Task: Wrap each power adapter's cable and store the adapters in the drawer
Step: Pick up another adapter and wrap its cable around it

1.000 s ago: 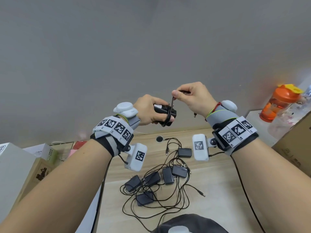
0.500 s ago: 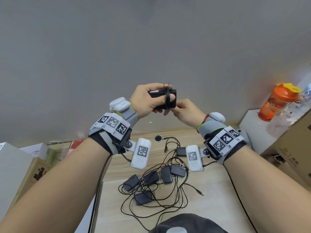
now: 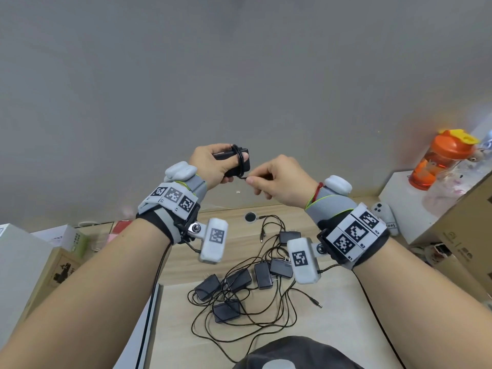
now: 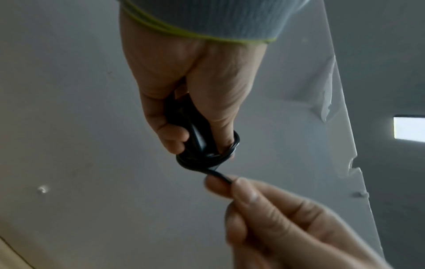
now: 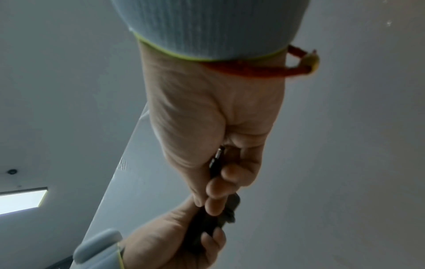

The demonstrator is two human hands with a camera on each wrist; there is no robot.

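My left hand (image 3: 213, 166) (image 4: 195, 109) holds a black power adapter (image 3: 237, 162) (image 4: 195, 134) up in front of the wall, thumb on top of its body. Several turns of its thin black cable (image 3: 239, 163) (image 4: 207, 160) circle the adapter and my thumb. My right hand (image 3: 282, 179) (image 5: 220, 145) pinches the short free end of that cable (image 4: 220, 175) just right of the adapter; the barrel plug (image 5: 217, 158) lies inside my curled fingers. Below on the wooden desk (image 3: 346, 328) lies a tangle of several more black adapters (image 3: 234, 283) with loose cables.
An orange bottle (image 3: 439, 158) stands on a white box at the right, with cardboard boxes (image 3: 463, 227) in front of it. More boxes (image 3: 40, 265) sit at the left. A round black grommet (image 3: 250, 217) is at the desk's back edge.
The right hand has carried the cable end from above the adapter, round under it, out to its right side, adding turns. Both hands have risen slightly.
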